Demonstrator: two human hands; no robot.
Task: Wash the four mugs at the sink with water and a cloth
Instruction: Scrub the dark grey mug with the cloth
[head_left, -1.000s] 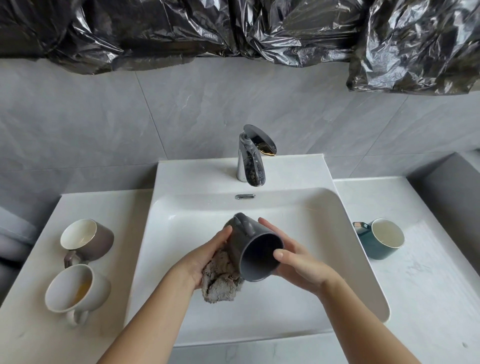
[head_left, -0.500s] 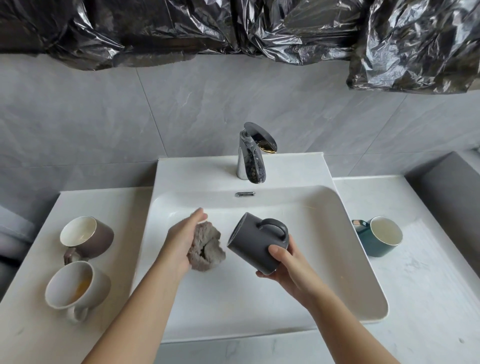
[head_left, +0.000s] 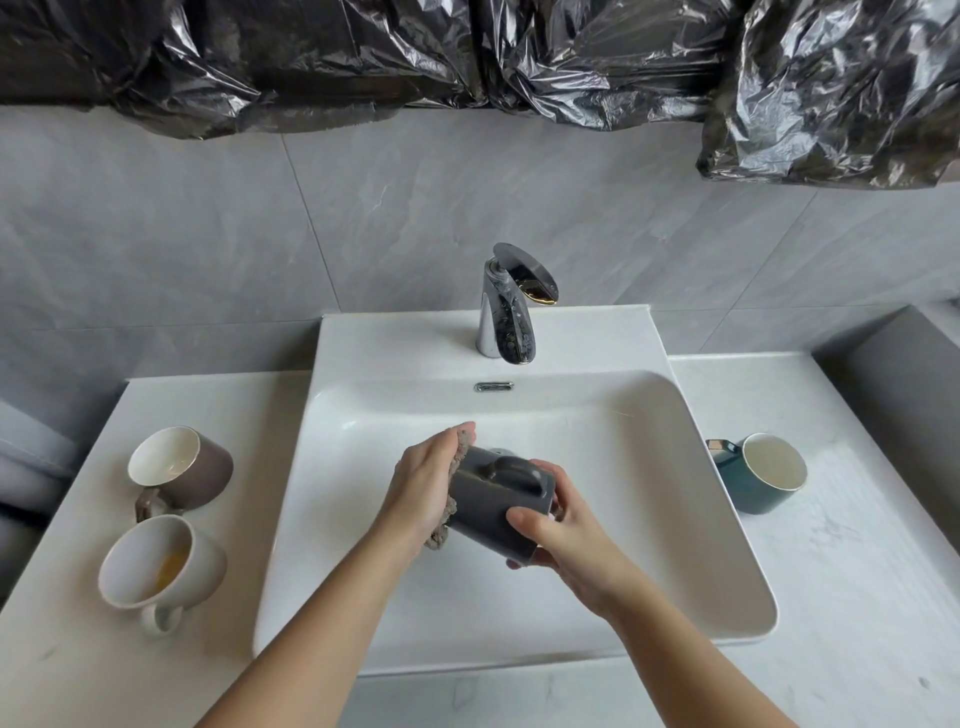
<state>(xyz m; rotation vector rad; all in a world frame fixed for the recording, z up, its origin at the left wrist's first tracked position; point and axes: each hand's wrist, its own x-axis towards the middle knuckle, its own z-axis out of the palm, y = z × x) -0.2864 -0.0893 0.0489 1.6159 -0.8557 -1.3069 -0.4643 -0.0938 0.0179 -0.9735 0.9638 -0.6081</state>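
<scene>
Over the white sink basin (head_left: 649, 519) my right hand (head_left: 566, 540) grips a dark grey mug (head_left: 493, 506) lying on its side, handle up, mouth toward me. My left hand (head_left: 423, 486) holds a grey cloth (head_left: 451, 512) against the mug's base end; most of the cloth is hidden between palm and mug. On the left counter lie a brown mug (head_left: 182, 467) and a cream mug (head_left: 156, 569) with a yellow stain inside. A teal mug (head_left: 763, 480) lies on the right counter.
A chrome faucet (head_left: 506, 317) stands behind the basin; no water runs from it. Black plastic sheeting (head_left: 467, 52) hangs along the grey tiled wall above. The white counter (head_left: 857, 597) stretches to both sides of the sink.
My left hand brought the cloth from the left back onto the mug's base. My right hand turned the mug so the handle faces up and shifted it slightly toward me.
</scene>
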